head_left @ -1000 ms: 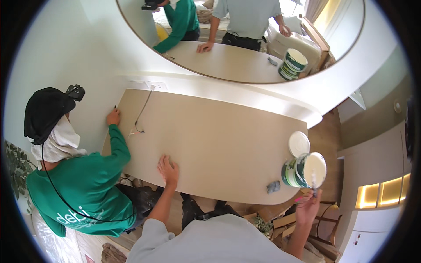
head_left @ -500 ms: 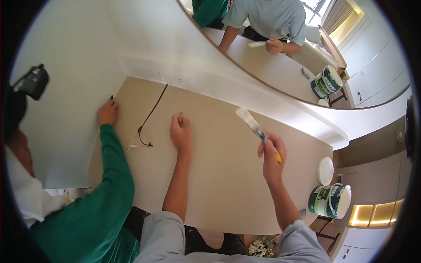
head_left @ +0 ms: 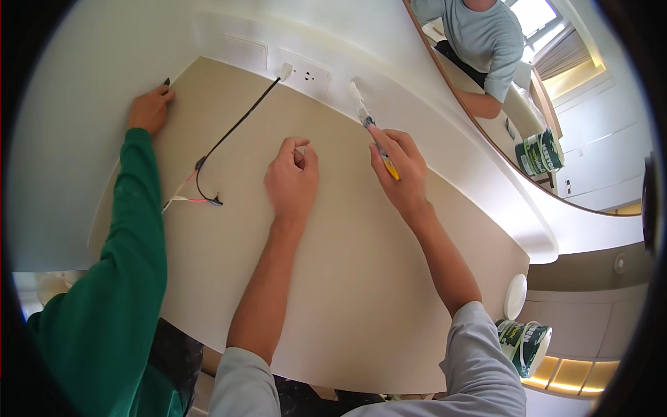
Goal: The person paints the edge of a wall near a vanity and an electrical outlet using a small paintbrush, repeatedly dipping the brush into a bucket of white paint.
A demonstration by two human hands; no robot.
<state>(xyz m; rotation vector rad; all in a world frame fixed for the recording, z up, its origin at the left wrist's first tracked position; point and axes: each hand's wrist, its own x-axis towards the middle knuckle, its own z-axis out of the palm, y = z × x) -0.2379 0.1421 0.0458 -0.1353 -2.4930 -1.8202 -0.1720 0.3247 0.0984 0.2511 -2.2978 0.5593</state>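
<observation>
My right hand (head_left: 403, 167) grips a paintbrush (head_left: 380, 149) with a yellow handle end. White paint coats its bristles, which meet the low white wall (head_left: 389, 104) just right of a wall socket (head_left: 306, 75). My left hand (head_left: 292, 177) is over the beige tabletop (head_left: 361, 278), its fingers curled closed and nothing visible in them. Left of it, a black cable (head_left: 240, 121) runs from a white plug (head_left: 285, 71) in the socket to bare coloured wires (head_left: 186, 198) on the tabletop.
A co-worker's hand (head_left: 149, 111) in a green sleeve (head_left: 135, 208) holds a small dark object (head_left: 167, 82) at the left wall. A large mirror (head_left: 479, 132) hangs ahead. At the right edge are a paint bucket (head_left: 524, 340) and a round white lid (head_left: 515, 297).
My right hand has brought the paintbrush forward and left to the wall near the socket. The view has moved closer to the wall. My left hand stays curled over the tabletop.
</observation>
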